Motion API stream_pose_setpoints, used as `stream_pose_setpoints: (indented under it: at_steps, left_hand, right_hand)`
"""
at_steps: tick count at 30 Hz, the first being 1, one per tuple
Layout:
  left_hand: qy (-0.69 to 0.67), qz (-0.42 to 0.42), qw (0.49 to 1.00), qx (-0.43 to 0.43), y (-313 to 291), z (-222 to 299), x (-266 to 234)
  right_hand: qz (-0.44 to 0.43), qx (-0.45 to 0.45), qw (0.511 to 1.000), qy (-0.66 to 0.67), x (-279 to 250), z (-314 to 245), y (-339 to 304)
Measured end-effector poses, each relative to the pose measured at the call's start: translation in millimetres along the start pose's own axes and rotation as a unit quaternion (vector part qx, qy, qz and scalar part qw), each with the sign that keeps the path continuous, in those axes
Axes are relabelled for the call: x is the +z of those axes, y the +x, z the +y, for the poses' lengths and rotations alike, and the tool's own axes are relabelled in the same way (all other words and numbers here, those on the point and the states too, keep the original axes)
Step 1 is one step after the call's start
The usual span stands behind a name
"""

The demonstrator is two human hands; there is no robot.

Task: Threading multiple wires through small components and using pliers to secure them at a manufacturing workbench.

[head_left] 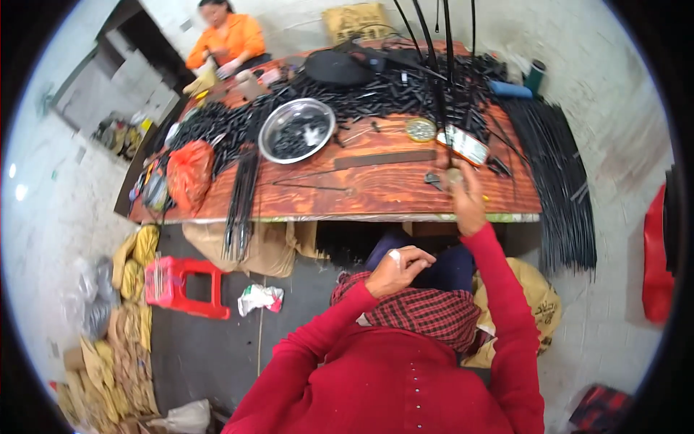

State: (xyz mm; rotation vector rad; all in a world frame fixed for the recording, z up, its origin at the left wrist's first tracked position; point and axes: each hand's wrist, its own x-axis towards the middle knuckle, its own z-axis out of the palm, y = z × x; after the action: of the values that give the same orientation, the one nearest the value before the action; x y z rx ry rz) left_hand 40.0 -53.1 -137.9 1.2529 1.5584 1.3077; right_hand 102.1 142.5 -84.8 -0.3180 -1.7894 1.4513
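Note:
My right hand [466, 194] is raised over the table's front edge, its fingers closed round the lower end of a long thin black rod [443, 119] that stands upright. Beside these fingers lies a small dark metal piece [433, 179]. Over my lap, my left hand [401, 269] is held with its fingers loosely stretched to the right, a white wrap on one finger, and I see nothing in it. Behind my right hand are a white-and-orange box [463, 145] and a round tin of small pieces [421, 129].
A steel bowl [297, 131] of black parts stands on the wooden table [390, 195]. Black tubes [361, 94] are heaped behind it. Bundled rods [560, 181] overhang the right edge. Across the table sits a person in orange [230, 40]. A red stool [186, 287] stands at left.

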Motion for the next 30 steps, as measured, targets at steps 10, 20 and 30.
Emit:
stream_pose_setpoints:
  at_steps: [10, 20, 30]
  left_hand:
    - [-0.157, -0.185, 0.97, 0.019, -57.6, 42.9, 26.8]
    - [-0.159, -0.315, 0.926, -0.131, -75.5, 34.3, 43.8]
    - [-0.264, -0.043, 0.942, -0.2, -60.3, -40.4, 50.2]
  right_hand:
    - [-0.026, 0.17, 0.981, -0.094, -60.9, -119.5, -114.2]
    - [0.032, 0.271, 0.962, 0.004, -47.6, -74.9, -203.4]
    - [0.053, 0.348, 0.934, 0.055, -7.2, 18.5, -236.8]
